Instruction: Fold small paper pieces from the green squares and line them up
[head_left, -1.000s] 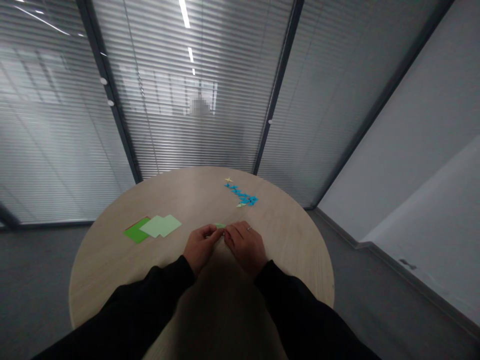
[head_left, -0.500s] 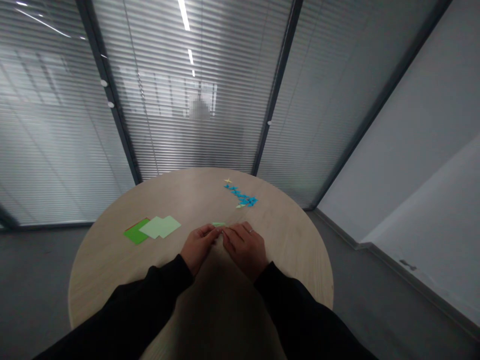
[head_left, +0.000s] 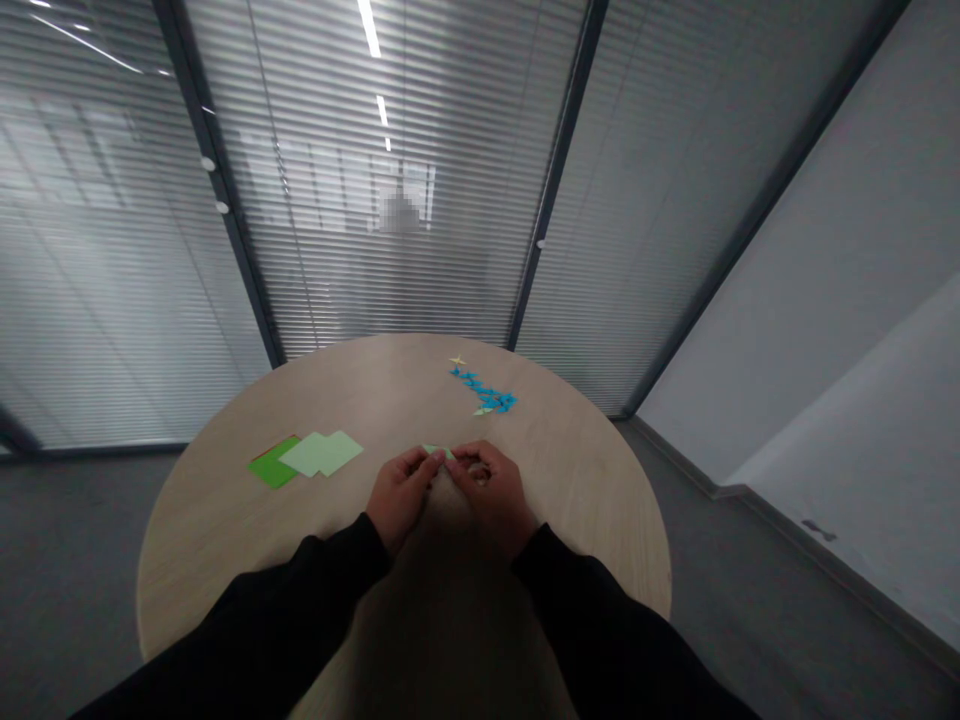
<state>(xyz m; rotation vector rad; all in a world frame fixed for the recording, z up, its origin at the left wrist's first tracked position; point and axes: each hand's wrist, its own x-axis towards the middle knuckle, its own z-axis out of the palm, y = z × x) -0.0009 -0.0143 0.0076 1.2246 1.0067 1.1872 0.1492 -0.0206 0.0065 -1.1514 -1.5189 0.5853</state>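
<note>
My left hand (head_left: pixel 399 492) and my right hand (head_left: pixel 491 490) meet at the middle of a round wooden table (head_left: pixel 225 520). Both pinch a small folded piece of light green paper (head_left: pixel 436 451) between their fingertips, just above the tabletop. Most of the paper is hidden by the fingers. A ring shows on my right hand. Both arms wear black sleeves.
Loose paper squares, dark green (head_left: pixel 271 466) and light green (head_left: pixel 324 452), lie overlapping on the table's left. A row of several small blue folded paper pieces (head_left: pixel 484 390) lies at the far right, with a yellowish one (head_left: pixel 457 360) at its far end. Glass walls with blinds stand behind.
My right hand's fingers have curled from lying flat into a pinch, and the green paper has lifted slightly off the table between both hands.
</note>
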